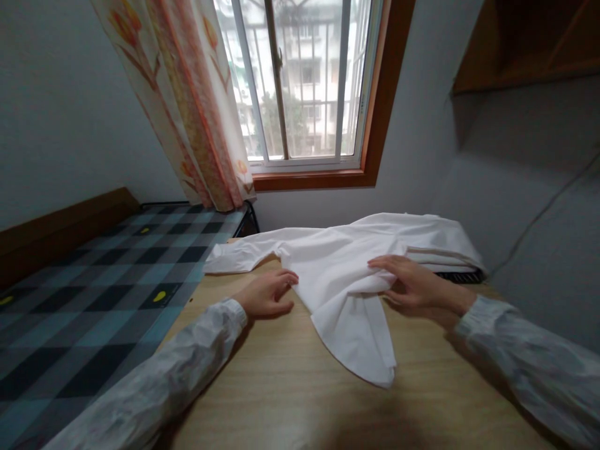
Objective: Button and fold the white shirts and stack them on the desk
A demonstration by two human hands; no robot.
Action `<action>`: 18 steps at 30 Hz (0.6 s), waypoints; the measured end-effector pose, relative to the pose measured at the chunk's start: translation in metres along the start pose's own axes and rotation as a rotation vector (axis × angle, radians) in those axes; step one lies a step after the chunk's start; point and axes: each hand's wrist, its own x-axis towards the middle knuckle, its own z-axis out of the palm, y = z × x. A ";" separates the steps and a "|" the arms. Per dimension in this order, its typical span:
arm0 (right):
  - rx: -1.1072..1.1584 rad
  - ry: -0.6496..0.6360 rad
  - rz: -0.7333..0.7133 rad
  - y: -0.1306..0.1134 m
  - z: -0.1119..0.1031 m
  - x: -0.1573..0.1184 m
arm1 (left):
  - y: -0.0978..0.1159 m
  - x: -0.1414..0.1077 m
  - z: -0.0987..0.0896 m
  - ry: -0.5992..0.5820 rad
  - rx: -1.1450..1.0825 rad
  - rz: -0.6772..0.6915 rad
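Note:
A white cloth garment [337, 262] lies crumpled across the wooden table [281, 387], with one sleeve-like end reaching left and a rounded flap hanging toward the near side. My left hand [269, 294] is at the garment's left edge, its fingertips near the fabric and its fingers apart, holding nothing. On the right, my right hand [412, 281] rests its fingertips at a fold of the cloth, thumb apart from the fingers; no fabric is visibly gripped between them.
A bed with a checkered cover [126, 281] stands at the left. Behind the table are a window [309, 94] and a flowered curtain [187, 112]. A dark ridged object [462, 275] sits partly under the garment at right. A wooden shelf [529, 50] hangs above.

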 end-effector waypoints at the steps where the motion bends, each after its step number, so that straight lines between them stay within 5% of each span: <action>1: 0.040 -0.002 -0.040 -0.015 0.013 -0.002 | 0.006 -0.001 0.007 -0.005 0.012 0.008; 6: 0.054 0.010 -0.062 -0.044 0.056 0.009 | 0.020 0.008 0.042 0.149 0.060 -0.107; 12: 0.002 -0.032 -0.018 -0.047 0.073 0.030 | 0.048 0.022 0.069 0.390 0.202 -0.293; 15: 0.142 0.092 0.082 -0.051 0.075 0.032 | 0.064 0.025 0.072 0.509 0.270 -0.388; 18: 0.359 0.255 0.243 -0.054 0.077 0.036 | 0.073 0.025 0.072 0.466 0.158 -0.317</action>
